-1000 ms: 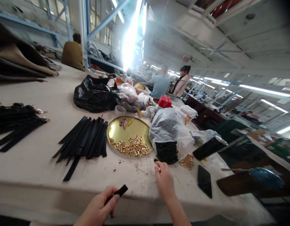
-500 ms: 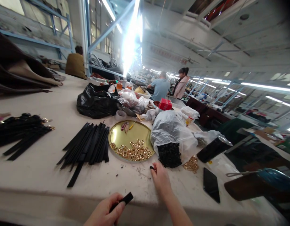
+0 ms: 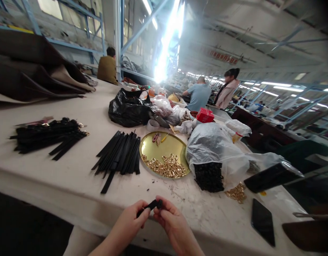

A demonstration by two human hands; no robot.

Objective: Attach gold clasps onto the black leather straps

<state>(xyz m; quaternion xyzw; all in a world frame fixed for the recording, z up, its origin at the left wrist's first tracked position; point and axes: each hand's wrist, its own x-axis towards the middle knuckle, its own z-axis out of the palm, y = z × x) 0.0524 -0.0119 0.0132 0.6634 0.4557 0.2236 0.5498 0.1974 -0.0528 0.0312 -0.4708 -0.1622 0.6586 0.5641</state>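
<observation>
The left hand [image 3: 132, 219] grips a black strap [image 3: 151, 205]; the right hand [image 3: 172, 217] pinches a small black piece [image 3: 159, 203] at its end. Far left of the fingers [image 3: 138, 205], a gold-fitted bundle [image 3: 43, 134] looks finished; nearer, plain straps [image 3: 119, 153] seem unworked.

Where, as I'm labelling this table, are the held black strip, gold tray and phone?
Black strip [image 3: 152, 205], head view: exposed length near its end.
Gold tray [image 3: 164, 147], head view: bare surface.
Phone [image 3: 263, 222], head view: middle of dark face.
</observation>
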